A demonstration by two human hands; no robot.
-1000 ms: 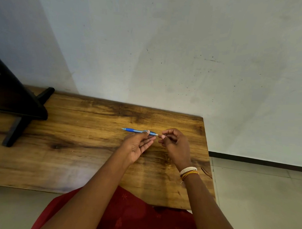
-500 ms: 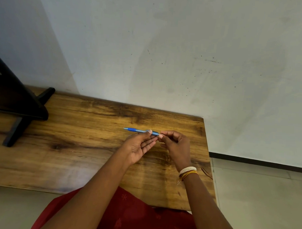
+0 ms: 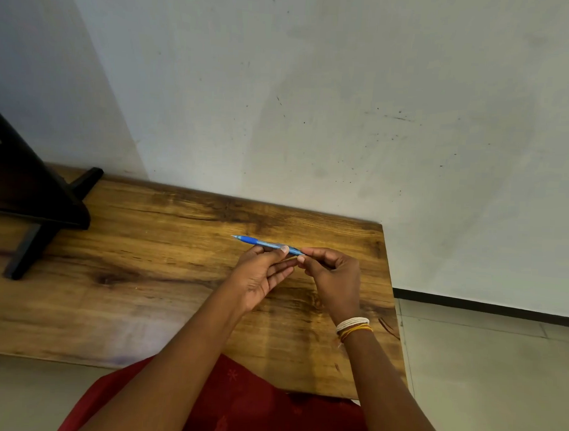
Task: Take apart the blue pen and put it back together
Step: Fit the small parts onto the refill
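Black stand (image 3: 29,200) on grained wooden table (image 3: 152,275). Slim blue pen (image 3: 266,244) held above table, tip pointing left. Left hand (image 3: 261,275) pinches barrel; right hand (image 3: 334,276) pinches rear end. Pen sits slightly further right than before.

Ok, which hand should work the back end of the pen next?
Probably the right hand: its fingertips already pinch the rear end of the blue pen. The left hand grips the barrel mid-length, so it seems better suited to steadying.

Head camera looks down close over the wooden table (image 3: 145,275) toward the wall (image 3: 345,88).
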